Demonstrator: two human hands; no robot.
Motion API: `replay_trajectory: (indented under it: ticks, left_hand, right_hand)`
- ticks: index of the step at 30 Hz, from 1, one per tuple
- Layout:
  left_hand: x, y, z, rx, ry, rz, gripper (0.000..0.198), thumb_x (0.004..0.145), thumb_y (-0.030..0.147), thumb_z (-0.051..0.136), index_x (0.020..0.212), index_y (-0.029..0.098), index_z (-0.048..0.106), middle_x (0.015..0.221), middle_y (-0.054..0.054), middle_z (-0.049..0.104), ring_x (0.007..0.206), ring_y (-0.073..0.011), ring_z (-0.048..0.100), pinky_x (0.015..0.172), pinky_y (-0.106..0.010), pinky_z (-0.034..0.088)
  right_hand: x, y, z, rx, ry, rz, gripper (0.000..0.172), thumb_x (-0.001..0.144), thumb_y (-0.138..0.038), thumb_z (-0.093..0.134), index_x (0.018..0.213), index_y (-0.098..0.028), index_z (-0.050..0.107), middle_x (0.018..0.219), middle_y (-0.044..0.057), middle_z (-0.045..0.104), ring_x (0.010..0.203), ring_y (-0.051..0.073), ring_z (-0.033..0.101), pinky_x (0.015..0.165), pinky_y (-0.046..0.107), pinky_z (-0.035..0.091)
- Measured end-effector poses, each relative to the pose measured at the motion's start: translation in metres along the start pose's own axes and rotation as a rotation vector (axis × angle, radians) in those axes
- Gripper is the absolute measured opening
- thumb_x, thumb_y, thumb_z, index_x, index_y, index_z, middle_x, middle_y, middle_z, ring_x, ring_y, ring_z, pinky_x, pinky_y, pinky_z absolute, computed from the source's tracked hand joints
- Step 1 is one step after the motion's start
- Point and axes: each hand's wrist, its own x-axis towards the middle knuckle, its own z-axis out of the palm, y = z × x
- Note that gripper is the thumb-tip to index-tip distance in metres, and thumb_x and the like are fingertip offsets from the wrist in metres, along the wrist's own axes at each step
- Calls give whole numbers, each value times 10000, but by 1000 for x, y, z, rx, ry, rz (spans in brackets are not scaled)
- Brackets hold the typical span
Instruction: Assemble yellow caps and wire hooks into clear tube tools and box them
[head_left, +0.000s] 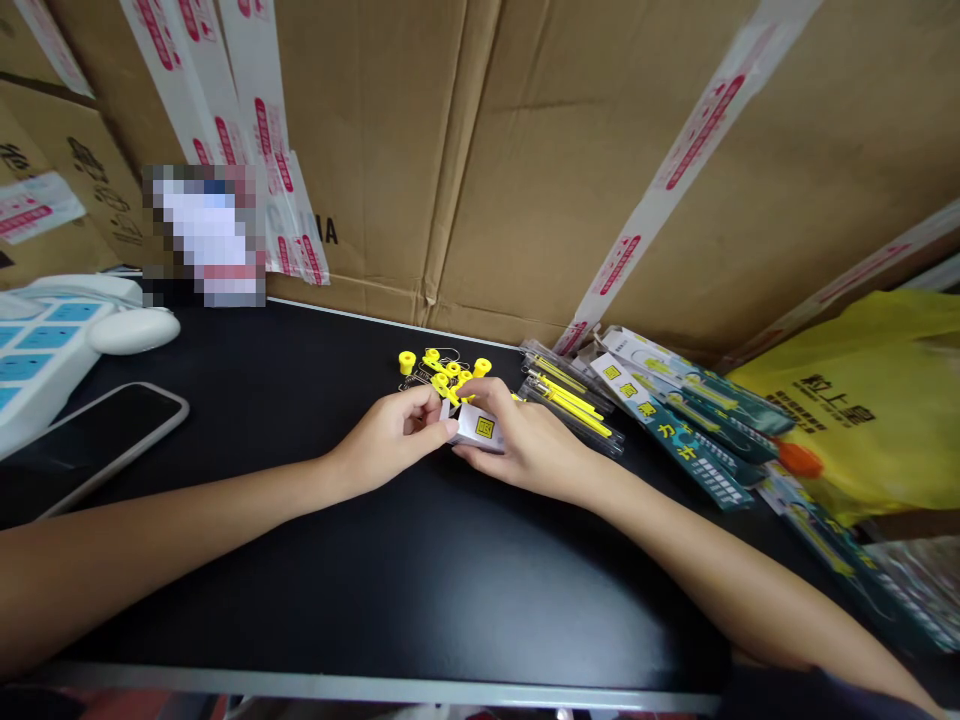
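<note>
Holding a small white carton (469, 424) between both hands, just above the middle of the black desk (450, 590), nearer its far edge than its near one. Left hand (397, 430): thumb and fingers pinching the carton's left end. Right hand (532, 445): thumb below, fingers over the top, clasping the other end; yellow label with dark print faces up between the fingers. Exact finger contact underneath hidden. Just beyond the hands, toward the far edge: loose yellow plastic spools (482, 367), thin wire pieces (409, 383) among them, partly covered by the right hand. Right of those, near the far edge: clear sleeves (574, 396) with yellow sticks inside. Toward the far right corner: overlapping green-and-white packages (679, 430), then a yellow plastic bag (870, 400) with dark lettering. Left edge: smartphone (105, 435), screen dark, lying slantwise; white power strip (52, 340) with blue sockets behind it, near far left corner. Taped cardboard boxes (360, 130) stand along the far edge.
</note>
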Motion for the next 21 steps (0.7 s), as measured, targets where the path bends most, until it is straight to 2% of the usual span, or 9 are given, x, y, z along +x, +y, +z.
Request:
replay_trajectory:
  ticks: [5,9,11,14,16,21]
  left_hand:
    - [1,-4,0,-64,-28,-18,282,846,394,561,715,184,426,592,64,461,463,-47,410,423,-172,311]
    - [2,-5,-2,-28,-12,-37,271,869,381,535,713,182,436,537,74,441,430,-41,394,374,-142,299]
    - [2,-6,-2,-19,-9,-44,260,868,386,537,730,181,455,577,54,487,466,-58,450,358,-137,339]
    - [3,-8,-1,-89,-53,-68,263,856,408,547,749,177,477,721,-4,575,665,-131,607,401,-172,479]
    - [4,-9,1,-150,-85,-102,279,843,411,561,728,176,462,749,-17,596,743,-165,646,441,-207,539]
    - [8,-6,-4,-184,34,-116,337,795,396,617,650,175,408,697,14,551,663,-136,637,444,-214,560]
  right_hand:
    - [0,0,1,-1,11,-10,511,854,-343,584,1254,-231,287,1097,96,682,784,262,708,626,315,488]
    - [-1,1,3,-21,25,-23,517,856,-353,583,1259,-230,285,1110,106,678,822,274,710,631,317,497]
    - [-1,1,5,-28,22,-27,512,861,-352,575,1263,-223,284,1093,107,683,816,273,711,627,314,496]
    - [-2,-1,6,-45,33,-33,505,870,-365,560,1271,-211,293,1078,113,687,810,269,713,621,309,493]
    - [-1,-4,5,-68,47,-42,497,874,-384,556,1268,-203,312,1083,119,686,817,269,713,625,308,491]
    - [-1,-8,-1,-170,31,14,483,872,-418,570,1246,-180,377,1027,119,705,787,273,710,606,312,486]
